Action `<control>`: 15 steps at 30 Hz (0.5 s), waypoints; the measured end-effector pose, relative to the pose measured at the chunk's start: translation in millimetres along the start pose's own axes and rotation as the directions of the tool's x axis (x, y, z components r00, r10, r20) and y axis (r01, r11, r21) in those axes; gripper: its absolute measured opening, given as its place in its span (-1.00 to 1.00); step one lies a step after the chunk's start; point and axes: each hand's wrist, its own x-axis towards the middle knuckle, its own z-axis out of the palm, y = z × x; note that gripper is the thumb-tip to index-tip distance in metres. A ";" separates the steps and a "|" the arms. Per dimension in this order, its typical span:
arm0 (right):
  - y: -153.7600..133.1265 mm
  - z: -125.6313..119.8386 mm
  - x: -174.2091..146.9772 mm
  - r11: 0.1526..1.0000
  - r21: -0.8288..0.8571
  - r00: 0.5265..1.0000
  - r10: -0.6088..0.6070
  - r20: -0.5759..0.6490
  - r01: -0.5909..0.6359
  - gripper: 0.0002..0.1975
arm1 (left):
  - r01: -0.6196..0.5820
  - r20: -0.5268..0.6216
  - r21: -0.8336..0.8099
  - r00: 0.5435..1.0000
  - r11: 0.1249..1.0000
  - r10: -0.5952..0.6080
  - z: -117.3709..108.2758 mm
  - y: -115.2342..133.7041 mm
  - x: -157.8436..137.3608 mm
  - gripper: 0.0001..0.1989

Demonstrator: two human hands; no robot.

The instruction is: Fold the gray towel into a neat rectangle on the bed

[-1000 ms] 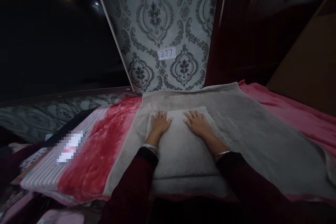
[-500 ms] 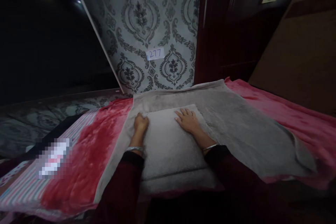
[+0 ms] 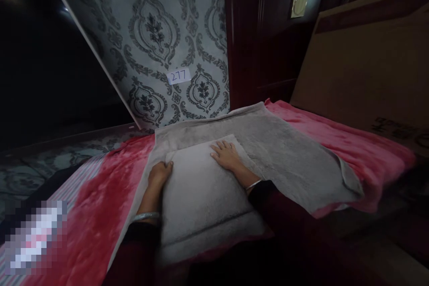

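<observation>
A folded light-grey plush cloth (image 3: 201, 196) lies in front of me, with a dark crease across its near part. It rests on a larger grey cloth (image 3: 288, 161) that is spread out and wrinkled. My left hand (image 3: 160, 178) is closed at the folded cloth's left edge near the far corner, its thumb on top and its other fingers mostly hidden. My right hand (image 3: 227, 156) lies flat on the folded cloth near its far right corner, fingers spread.
Red-pink plush bedding (image 3: 110, 187) lies under the grey cloth on both sides. A patterned wall (image 3: 154, 31) with a paper label (image 3: 178, 76) rises behind. A dark screen (image 3: 50, 67) stands left; a large cardboard box (image 3: 365, 62) stands right.
The view has turned to the right, so everything sits farther left. My left hand is slightly nearer me along the folded cloth's edge. The right hand stays flat on the cloth.
</observation>
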 end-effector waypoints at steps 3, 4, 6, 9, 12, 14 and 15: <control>-0.1 -1.2 -0.3 1.000 -0.003 1.000 0.001 0.005 -0.001 -0.46 | 0.036 0.035 -0.059 0.999 0.998 -0.034 -2.8 -5.0 -2.7 -0.67; 0.1 -1.6 -0.4 1.000 -0.003 1.000 0.000 0.006 0.000 -0.46 | 0.040 0.036 -0.091 0.999 0.995 -0.037 -2.7 -6.5 -3.4 -0.69; 0.5 -2.1 -0.8 1.000 -0.001 1.000 -0.002 0.004 0.002 -0.46 | 0.045 0.034 -0.177 0.999 0.983 -0.039 -1.0 -9.7 -5.1 -0.72; 0.5 -2.0 -1.5 1.000 -0.005 1.000 -0.003 0.008 0.003 -0.46 | 0.052 0.047 -0.348 0.998 0.936 -0.038 5.7 -15.1 -8.8 -0.72; -1.0 -1.4 -1.2 1.000 0.007 1.000 -0.006 0.011 0.006 -0.47 | 0.063 0.056 -0.492 0.998 0.868 -0.041 14.3 -20.7 -11.3 -0.72; -1.0 -2.4 0.5 0.998 0.058 1.000 0.006 0.000 -0.006 -0.49 | 0.068 0.057 -0.545 0.997 0.835 -0.044 18.5 -24.1 -9.9 -0.72; 0.3 -3.8 1.8 0.996 0.090 1.000 0.025 -0.008 -0.024 -0.50 | 0.071 0.063 -0.570 0.997 0.819 -0.042 19.6 -25.6 -8.0 -0.72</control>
